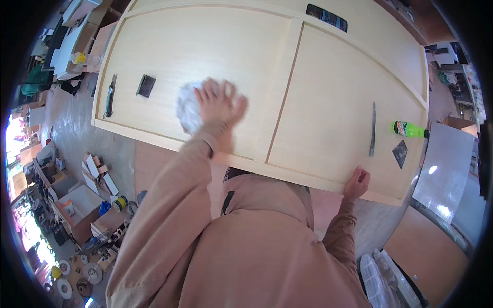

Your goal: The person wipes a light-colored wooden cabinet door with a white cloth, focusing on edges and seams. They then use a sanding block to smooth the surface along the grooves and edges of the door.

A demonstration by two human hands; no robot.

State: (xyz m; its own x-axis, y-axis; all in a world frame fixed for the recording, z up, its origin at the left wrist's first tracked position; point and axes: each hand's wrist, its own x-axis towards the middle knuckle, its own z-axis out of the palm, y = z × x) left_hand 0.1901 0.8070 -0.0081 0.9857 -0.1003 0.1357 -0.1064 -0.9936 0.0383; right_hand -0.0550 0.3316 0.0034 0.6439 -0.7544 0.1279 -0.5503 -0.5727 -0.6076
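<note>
My left hand (220, 102) is spread, blurred, with its fingers partly over a crumpled white cloth (188, 106) on a pale wooden panel with a raised frame (238, 46); whether it grips the cloth cannot be told. My right hand (357, 182) rests at the panel's near right edge, fingers curled, with no object visible in it. A thin dark metal strip (373, 129) lies just beyond it. To the right are a dark diamond-shaped piece (400, 154) and a green plastic bottle (409, 129) lying on its side. A utility knife (110, 96) and a small dark block (146, 86) lie at the left.
A phone (327, 17) lies at the panel's far side. Boards and a clear plastic bottle (85, 59) stand beyond the left end. On the floor at lower left are wood offcuts (100, 175) and an open box (79, 204). A grey sheet (445, 169) stands at the right.
</note>
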